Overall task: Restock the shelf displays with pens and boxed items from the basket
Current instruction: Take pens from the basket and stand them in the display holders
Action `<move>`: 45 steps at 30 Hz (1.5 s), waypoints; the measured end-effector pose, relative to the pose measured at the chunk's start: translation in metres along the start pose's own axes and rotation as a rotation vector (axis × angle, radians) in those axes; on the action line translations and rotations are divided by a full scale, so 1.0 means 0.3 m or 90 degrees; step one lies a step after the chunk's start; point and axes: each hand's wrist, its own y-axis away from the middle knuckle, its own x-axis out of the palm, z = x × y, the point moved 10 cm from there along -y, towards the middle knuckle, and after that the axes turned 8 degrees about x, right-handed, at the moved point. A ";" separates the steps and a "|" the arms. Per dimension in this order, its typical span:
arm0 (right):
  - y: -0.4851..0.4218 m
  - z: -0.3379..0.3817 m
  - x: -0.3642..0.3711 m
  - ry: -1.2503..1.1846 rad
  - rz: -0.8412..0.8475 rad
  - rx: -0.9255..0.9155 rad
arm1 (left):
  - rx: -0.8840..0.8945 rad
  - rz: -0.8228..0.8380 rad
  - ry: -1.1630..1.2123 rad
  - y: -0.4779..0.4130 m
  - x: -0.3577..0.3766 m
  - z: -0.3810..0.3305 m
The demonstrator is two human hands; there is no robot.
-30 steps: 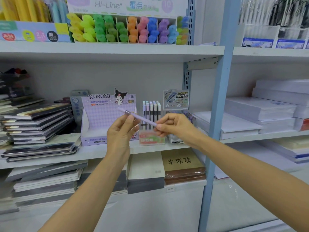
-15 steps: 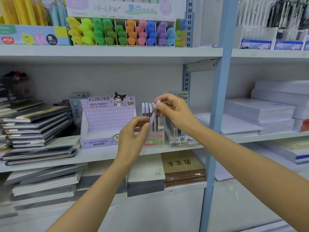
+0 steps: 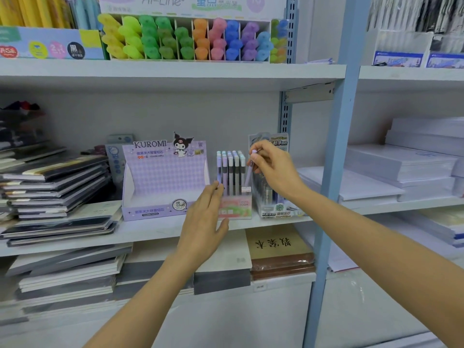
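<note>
A: Far left, stacked notebooks (image 3: 55, 182), then the KUROMI box (image 3: 164, 182). Next our left hand (image 3: 203, 222), fingers straight and gripping nothing, laid against the left front of the pastel pen stand (image 3: 234, 205).

B: Agreed, we read that as bracing. Rightward, our right hand (image 3: 273, 169) pinches the lilac pen (image 3: 248, 177) near its cap. The pen is nearly upright, tip down at the stand's right edge, just beside the filled rows.

A: The slot itself is hidden behind the stand's front. No basket in view.

B: Our judgement: hold the pen vertical, feel for the free hole, and lower it without knocking its neighbours. The left hand should hold the stand against tipping toward the clear display (image 3: 273, 199) beside it.
</note>
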 end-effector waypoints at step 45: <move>0.133 -0.286 0.102 0.312 0.189 -0.001 | 0.015 -0.038 0.014 -0.038 0.090 -0.002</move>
